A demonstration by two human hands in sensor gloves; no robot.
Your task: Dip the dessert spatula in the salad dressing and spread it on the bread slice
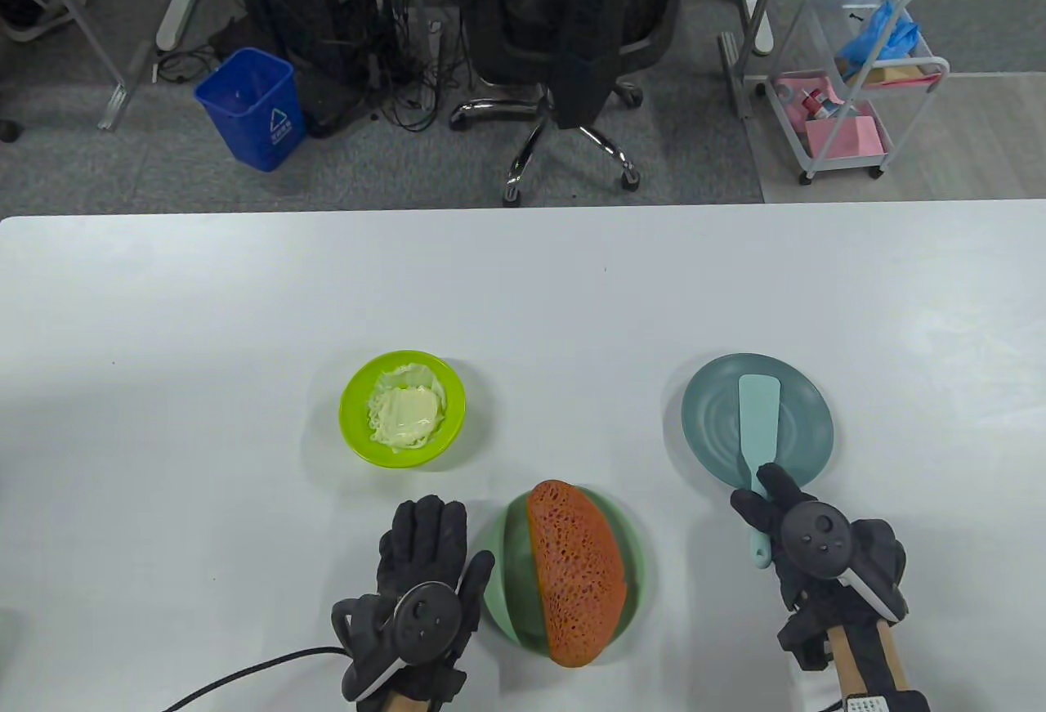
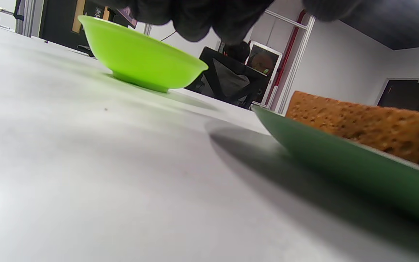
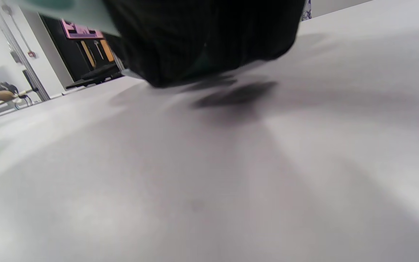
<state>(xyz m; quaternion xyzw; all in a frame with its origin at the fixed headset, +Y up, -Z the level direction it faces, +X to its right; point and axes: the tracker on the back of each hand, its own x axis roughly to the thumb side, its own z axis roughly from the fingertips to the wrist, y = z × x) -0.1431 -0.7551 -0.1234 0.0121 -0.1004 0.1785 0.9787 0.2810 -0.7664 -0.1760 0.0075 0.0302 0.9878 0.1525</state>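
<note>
Table view: right hand (image 1: 805, 536) grips handle of dessert spatula (image 1: 758, 426); blade lies on blue-grey plate (image 1: 809, 434), far right. Left hand (image 1: 421, 581) flat on desk (image 1: 523, 295), fingers spread, holds nothing, just left of green plate (image 1: 498, 581) with bread slice (image 1: 576, 573). Salad dressing (image 1: 404, 411) in lime bowl (image 1: 359, 426), far left.

Left wrist view: lime bowl (image 2: 140, 58) far, bread slice (image 2: 369, 123) right.

Right wrist view: blurred; grip not readable here.

Risk: handle held near end, so blade may tilt and drip dressing on desk during carry.

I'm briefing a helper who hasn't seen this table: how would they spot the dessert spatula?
Look to the right side of the white table, at the grey-blue plate. The dessert spatula lies across it, its handle sticking out toward the right hand. It is the only long, flat, pale teal tool; everything else is a dish or bread.
</note>
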